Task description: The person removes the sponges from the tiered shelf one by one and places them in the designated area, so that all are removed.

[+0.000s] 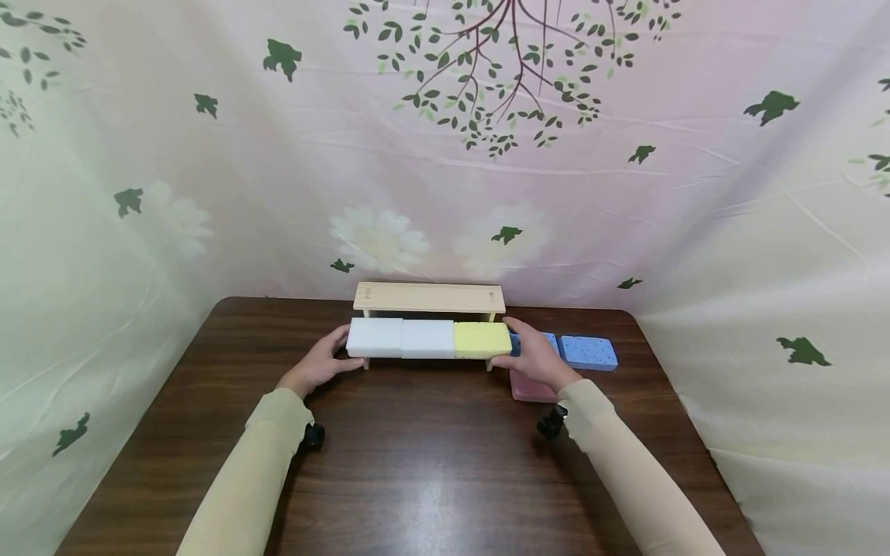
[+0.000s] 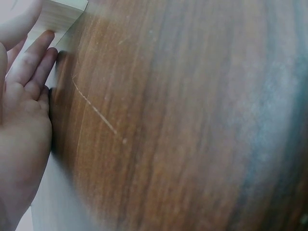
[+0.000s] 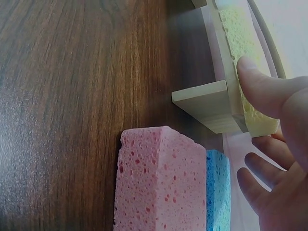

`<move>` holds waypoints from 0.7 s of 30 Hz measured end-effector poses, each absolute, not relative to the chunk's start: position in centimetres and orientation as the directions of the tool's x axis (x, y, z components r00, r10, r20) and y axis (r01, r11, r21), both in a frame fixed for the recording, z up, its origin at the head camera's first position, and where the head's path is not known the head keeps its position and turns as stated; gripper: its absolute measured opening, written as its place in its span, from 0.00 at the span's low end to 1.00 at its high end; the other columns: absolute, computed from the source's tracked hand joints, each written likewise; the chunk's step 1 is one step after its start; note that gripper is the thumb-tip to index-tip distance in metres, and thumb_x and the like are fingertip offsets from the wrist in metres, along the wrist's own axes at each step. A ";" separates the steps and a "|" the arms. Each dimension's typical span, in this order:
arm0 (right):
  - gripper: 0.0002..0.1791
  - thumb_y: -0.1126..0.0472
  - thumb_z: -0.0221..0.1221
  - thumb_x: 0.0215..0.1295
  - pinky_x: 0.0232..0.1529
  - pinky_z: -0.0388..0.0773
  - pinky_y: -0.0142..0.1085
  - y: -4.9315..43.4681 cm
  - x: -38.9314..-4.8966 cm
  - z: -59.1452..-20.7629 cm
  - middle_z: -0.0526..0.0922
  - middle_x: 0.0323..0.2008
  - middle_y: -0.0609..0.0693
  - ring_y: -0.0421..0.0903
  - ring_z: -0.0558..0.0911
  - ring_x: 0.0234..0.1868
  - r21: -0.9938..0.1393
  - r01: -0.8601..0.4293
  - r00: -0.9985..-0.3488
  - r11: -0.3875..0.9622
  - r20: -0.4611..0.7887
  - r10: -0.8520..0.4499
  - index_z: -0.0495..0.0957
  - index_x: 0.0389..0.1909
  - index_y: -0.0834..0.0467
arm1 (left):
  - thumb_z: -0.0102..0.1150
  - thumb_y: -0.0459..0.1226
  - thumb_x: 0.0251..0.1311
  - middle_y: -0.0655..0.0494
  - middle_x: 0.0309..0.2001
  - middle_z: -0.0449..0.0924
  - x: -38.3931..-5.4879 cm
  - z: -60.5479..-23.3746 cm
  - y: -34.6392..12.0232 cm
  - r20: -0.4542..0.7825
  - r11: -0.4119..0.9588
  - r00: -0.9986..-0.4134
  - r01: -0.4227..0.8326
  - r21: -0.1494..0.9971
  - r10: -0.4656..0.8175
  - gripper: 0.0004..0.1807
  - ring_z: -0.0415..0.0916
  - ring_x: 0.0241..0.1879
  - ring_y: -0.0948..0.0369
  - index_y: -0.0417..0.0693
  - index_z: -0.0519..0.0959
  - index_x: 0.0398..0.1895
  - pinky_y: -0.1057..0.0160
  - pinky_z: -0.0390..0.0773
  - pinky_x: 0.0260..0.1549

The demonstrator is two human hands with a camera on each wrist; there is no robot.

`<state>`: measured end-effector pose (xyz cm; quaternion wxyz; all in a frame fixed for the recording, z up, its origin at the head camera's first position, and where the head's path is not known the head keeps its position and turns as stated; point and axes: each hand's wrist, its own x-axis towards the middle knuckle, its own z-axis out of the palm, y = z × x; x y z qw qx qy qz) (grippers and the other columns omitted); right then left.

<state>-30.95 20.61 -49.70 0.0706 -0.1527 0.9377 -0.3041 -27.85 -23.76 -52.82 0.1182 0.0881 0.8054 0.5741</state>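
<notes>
Two white sponges [image 1: 375,337] and a yellow sponge [image 1: 482,340] lie side by side along the lower board of a wooden stand [image 1: 429,296]. My left hand [image 1: 321,364] holds the outer white sponge at its left end, thumb in front and fingers behind. In the left wrist view its fingers [image 2: 32,67] reach toward the pale wood, and the sponge is hidden. At the other end, my right hand [image 1: 534,357] grips the yellow sponge, thumb on its front face. The lower fingers of that hand are spread off the sponge in the right wrist view.
Beneath and beside my right hand sit a pink sponge [image 3: 161,183] and a blue sponge [image 3: 218,192]. Another blue sponge [image 1: 588,352] lies farther right. The brown table [image 1: 417,463] ends at a patterned cloth [image 1: 445,193] behind the stand.
</notes>
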 end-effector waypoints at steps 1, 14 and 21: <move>0.53 0.52 0.76 0.63 0.73 0.65 0.61 20.6 -31.0 -49.8 0.63 0.78 0.65 0.64 0.65 0.77 -0.590 -0.250 -0.942 0.767 -0.034 -0.333 0.56 0.81 0.65 | 0.70 0.31 0.66 0.35 0.79 0.61 -27.9 -52.8 -23.8 -0.090 0.328 -0.956 0.006 0.945 0.279 0.46 0.54 0.80 0.39 0.40 0.55 0.83 0.34 0.51 0.76; 0.49 0.52 0.75 0.65 0.71 0.67 0.62 20.8 -30.9 -50.2 0.67 0.76 0.64 0.64 0.68 0.75 -0.608 -0.246 -0.948 0.755 -0.010 -0.317 0.61 0.79 0.63 | 0.70 0.30 0.66 0.35 0.78 0.62 -27.8 -52.7 -23.8 -0.087 0.315 -0.955 0.008 0.949 0.285 0.46 0.55 0.79 0.39 0.40 0.56 0.82 0.36 0.51 0.76; 0.47 0.51 0.74 0.65 0.71 0.69 0.61 21.0 -30.9 -50.4 0.69 0.74 0.63 0.63 0.69 0.74 -0.606 -0.261 -0.948 0.751 0.014 -0.318 0.63 0.78 0.63 | 0.70 0.31 0.67 0.35 0.79 0.61 -27.8 -52.7 -23.8 -0.088 0.334 -0.953 0.014 0.943 0.289 0.46 0.54 0.79 0.39 0.40 0.55 0.83 0.35 0.52 0.76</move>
